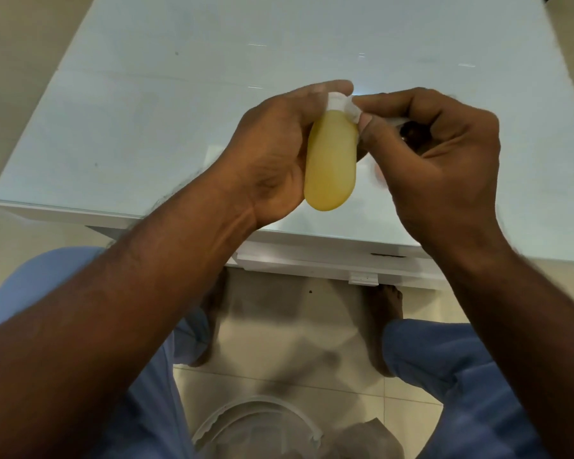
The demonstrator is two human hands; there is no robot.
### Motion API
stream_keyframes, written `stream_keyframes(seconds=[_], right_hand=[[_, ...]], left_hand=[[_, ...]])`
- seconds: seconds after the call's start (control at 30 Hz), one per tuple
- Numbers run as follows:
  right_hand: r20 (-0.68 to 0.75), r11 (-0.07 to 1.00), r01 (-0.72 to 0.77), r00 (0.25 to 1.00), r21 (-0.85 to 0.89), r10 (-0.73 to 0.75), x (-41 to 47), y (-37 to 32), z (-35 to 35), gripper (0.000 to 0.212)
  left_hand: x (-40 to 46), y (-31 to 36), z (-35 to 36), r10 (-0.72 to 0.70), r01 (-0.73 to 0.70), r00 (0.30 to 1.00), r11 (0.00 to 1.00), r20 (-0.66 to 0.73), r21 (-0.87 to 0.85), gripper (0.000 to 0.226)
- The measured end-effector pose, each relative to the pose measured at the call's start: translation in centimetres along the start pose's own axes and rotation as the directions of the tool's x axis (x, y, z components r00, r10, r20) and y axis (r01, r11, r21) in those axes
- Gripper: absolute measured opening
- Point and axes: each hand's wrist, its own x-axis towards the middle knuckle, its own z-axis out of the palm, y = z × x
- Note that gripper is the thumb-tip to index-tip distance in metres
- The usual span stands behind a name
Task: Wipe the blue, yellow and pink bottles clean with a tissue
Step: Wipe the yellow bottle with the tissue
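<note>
My left hand (272, 154) holds the yellow bottle (330, 164) above the near edge of the table, its white cap end pointing away from me. My right hand (441, 160) pinches a small piece of white tissue (354, 109) against the bottle's neck, next to the cap. Most of the tissue is hidden in my fingers. A pinkish blur (380, 175) shows under my right hand; I cannot tell what it is. No blue bottle is in view.
The white glass-topped table (179, 111) stretches ahead, its near edge just below my hands. Below it I see my knees in blue trousers, bare feet on the tiled floor, and a white round rim (256, 412) at the bottom.
</note>
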Motion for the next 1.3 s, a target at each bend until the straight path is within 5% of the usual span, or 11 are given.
stream_keyframes(seconds=[0.2, 0.67, 0.8, 0.87, 1.0, 1.3], right_hand=[[0.031, 1.0, 0.024, 0.999, 0.001, -0.024, -0.4, 0.2, 0.2, 0.009], [0.158, 1.0, 0.026, 0.987, 0.003, -0.026, -1.4, 0.0, 0.9, 0.011], [0.171, 0.999, 0.018, 0.985, 0.05, -0.026, -1.5, -0.3, 1.0, 0.051], [0.139, 0.997, 0.074, 0.988, -0.01, -0.072, -1.2, -0.2, 0.9, 0.064], [-0.045, 0.993, 0.096, 0.994, -0.062, -0.099, -0.3, 0.2, 0.0, 0.052], [-0.279, 0.986, -0.066, 0.954, 0.151, 0.106, 1.4, 1.4, -1.9, 0.038]], left_hand=[[0.3, -0.3, -0.1, 0.126, -0.123, 0.99, 0.991, -0.057, 0.059, 0.031], [2.0, 0.0, -1.2, 0.215, -0.321, 0.915, 0.9, -0.341, -0.296, 0.021], [2.0, 0.3, -1.0, 0.217, -0.36, 0.895, 0.866, -0.389, -0.346, 0.027], [1.9, 0.1, -0.8, 0.233, -0.359, 0.906, 0.865, -0.353, -0.35, 0.033], [1.4, 0.0, -0.5, 0.303, -0.346, 0.934, 0.902, -0.191, -0.258, 0.035], [0.3, 0.2, -0.2, 0.272, -0.281, 0.955, 0.958, -0.12, -0.062, 0.025]])
